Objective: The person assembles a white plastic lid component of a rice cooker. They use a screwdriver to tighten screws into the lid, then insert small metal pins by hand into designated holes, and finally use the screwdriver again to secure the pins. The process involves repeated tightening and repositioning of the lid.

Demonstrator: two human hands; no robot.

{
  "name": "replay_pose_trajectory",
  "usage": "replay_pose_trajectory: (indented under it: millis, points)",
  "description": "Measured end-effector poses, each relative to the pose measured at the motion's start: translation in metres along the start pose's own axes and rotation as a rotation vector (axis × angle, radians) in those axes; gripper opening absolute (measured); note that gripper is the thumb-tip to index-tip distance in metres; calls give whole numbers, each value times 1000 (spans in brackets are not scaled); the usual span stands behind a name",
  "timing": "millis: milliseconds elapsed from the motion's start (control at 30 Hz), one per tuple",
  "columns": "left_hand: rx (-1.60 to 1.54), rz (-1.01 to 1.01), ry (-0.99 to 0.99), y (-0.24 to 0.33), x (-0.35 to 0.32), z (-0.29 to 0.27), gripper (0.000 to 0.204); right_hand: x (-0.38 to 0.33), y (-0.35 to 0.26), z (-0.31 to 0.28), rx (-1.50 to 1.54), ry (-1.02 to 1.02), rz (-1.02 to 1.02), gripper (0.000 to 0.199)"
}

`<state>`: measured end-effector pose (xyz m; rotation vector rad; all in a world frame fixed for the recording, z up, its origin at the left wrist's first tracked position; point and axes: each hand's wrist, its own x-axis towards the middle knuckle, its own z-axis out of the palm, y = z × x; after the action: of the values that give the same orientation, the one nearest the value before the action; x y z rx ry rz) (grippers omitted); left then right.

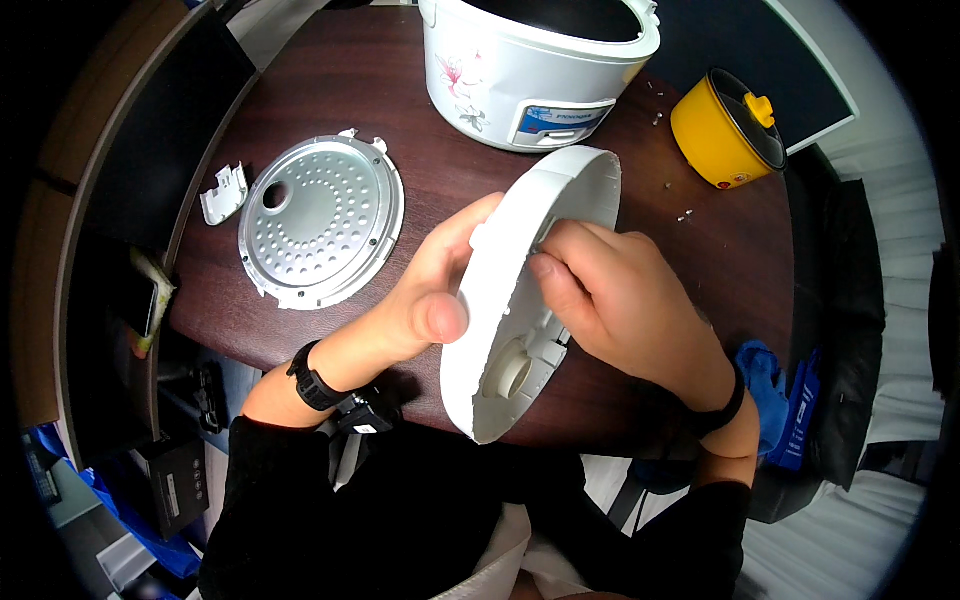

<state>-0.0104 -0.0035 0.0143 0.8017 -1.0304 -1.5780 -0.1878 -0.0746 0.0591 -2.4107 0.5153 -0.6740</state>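
A round white plastic lid shell (pixel 470 370) is held up on edge over the near side of the table, its hollow inside turned to the right. My left hand (pixel 432 285) grips it by the outer face, thumb and fingers spread along the rim. My right hand (pixel 620 290) reaches into the hollow side, fingers bent and pressed together near the upper rim; what the fingertips pinch, if anything, is hidden. A short cream tube (pixel 515 372) stands out inside the shell near its lower end.
A dimpled metal inner lid (pixel 320 225) lies on the brown table (pixel 400 95) beside a small white plastic piece (pixel 225 195). Behind the shell stands a white rice cooker body (pixel 480 75). A yellow pot (pixel 715 140) is at far right, with loose screws (pixel 685 215) nearby.
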Motion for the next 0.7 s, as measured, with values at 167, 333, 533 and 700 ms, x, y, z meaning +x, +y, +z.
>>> replay_pose_trajectory:
  millis: [167, 333, 533, 700]
  points:
    - [10, 1, 0, -1, -1, -1, 122, 2, -6, -5, 257, -45, 150, 15]
    - [-14, 15, 22, 1, -1, 2, 120, 4, -6, -6, 274, -80, 171, 18]
    - [-12, 14, -19, 2, -2, 2, 120, 9, -18, -17, 449, -218, 482, 29]
    - [-4, 39, -63, 2, -1, 0, 118, 10, -20, -17, 580, -240, 600, 33]
